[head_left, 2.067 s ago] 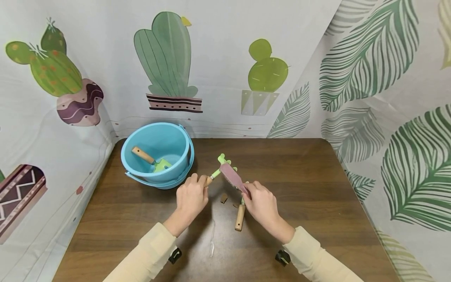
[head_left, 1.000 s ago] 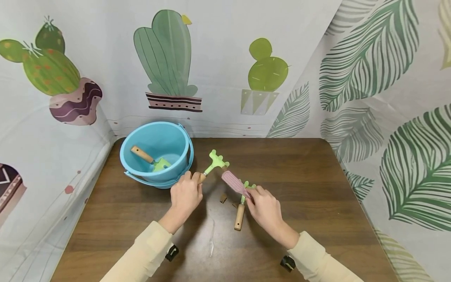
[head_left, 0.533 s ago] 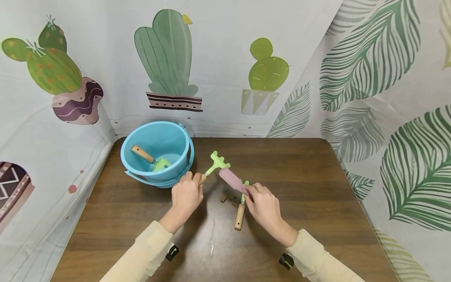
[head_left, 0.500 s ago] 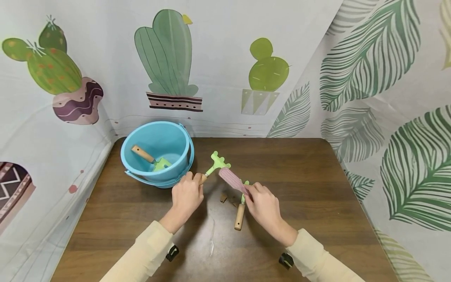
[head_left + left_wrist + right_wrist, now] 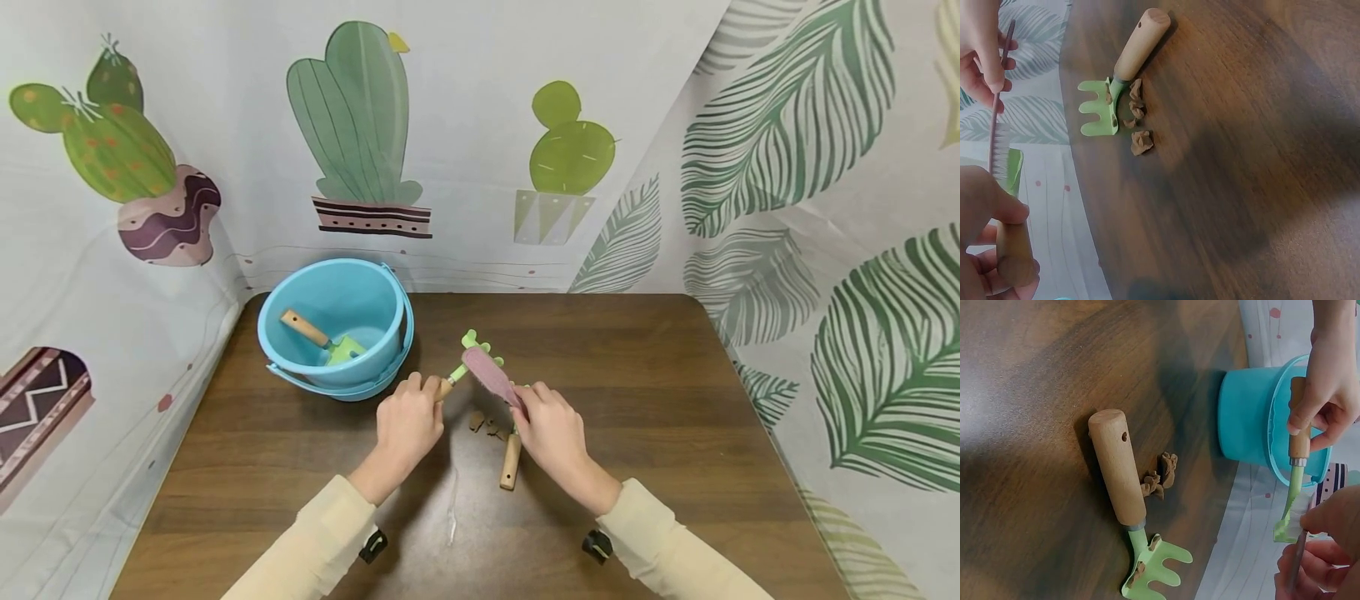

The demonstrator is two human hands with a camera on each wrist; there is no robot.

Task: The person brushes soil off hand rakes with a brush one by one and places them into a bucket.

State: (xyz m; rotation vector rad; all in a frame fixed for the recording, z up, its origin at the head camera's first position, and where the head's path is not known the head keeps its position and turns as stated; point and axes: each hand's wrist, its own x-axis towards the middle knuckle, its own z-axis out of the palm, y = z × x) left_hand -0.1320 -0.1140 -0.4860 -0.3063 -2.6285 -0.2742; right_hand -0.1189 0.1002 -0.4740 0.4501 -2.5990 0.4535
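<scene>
My left hand (image 5: 408,425) grips the wooden handle of a small green garden rake (image 5: 1296,478), raised above the table with its tines pointing away. Between the thumb and fingers of my right hand (image 5: 553,429) is a pink brush (image 5: 489,375), pinched at its narrow end. Its white bristles (image 5: 1000,150) face down against the rake's head, which it partly covers in the head view. Beneath the hands a second green rake (image 5: 1117,469) lies on the table, with brown bits on its head. Several brown crumbly clumps (image 5: 1141,142) lie beside it.
A light blue bucket (image 5: 337,275) stands at the table's back left, its handle folded down. Inside leans a green trowel (image 5: 306,329) with a wooden handle. A printed cloth (image 5: 480,167) hangs behind the wooden table (image 5: 675,467).
The held rake has shifted slightly right and turned, and the brush has slid over its head. More brown clumps now lie on the table beside the second rake than two seconds ago.
</scene>
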